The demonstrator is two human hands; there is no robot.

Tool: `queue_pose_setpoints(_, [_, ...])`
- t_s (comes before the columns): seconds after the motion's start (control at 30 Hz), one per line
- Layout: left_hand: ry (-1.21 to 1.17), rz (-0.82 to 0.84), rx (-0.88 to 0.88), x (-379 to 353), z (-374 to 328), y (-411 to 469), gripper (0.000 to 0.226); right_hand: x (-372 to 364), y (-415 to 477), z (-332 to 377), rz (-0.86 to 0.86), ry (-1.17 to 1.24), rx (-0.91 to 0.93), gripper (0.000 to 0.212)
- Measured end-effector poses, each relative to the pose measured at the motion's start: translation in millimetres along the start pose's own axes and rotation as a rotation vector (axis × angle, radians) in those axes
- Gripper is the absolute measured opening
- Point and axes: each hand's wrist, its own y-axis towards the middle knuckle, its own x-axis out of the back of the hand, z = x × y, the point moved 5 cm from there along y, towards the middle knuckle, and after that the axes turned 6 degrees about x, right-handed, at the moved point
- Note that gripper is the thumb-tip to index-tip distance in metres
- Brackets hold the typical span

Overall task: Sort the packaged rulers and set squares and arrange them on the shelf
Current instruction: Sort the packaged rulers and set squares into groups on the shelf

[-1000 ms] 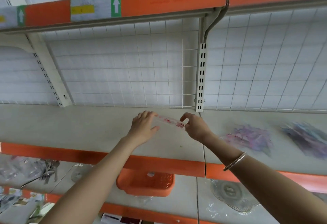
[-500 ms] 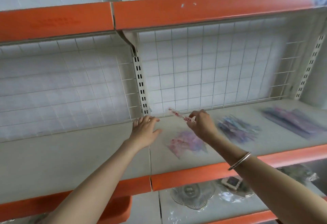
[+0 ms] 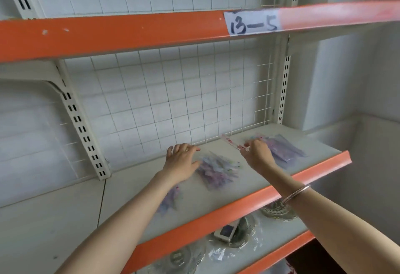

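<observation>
Right of centre, the right hand (image 3: 257,157) has its grip pinched on a packaged ruler (image 3: 233,143) over the shelf (image 3: 129,180); the left hand (image 3: 181,159) is spread, empty; the ruler looks light, stiff, slick-wrapped; hold near one end.

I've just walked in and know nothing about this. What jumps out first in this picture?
Two bare arms reach onto a pale shelf with bright orange edges. The right hand pinches a slim, clear packaged ruler near the wire back grid, while the left hand is spread open beside a blurry purple pile of packets. Above, a handwritten label reading 13-5 sits on the upper orange edge.
</observation>
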Motion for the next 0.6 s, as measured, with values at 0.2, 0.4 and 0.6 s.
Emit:
queue_pose_setpoints(0.2, [-0.018,0.005,-0.037,-23,-62,33,0.044,23,31,-83,-0.008,-0.161,-0.095,0.034])
queue_pose_setpoints(0.4, [-0.016,-0.004,-0.021,-40,-96,55,0.044,25,61,-131,0.022,-0.216,-0.117,0.03])
queue_pose_setpoints(0.6, [-0.043,0.029,0.015,-51,-104,66,0.045,10,76,-143,0.065,-0.181,-0.094,0.027])
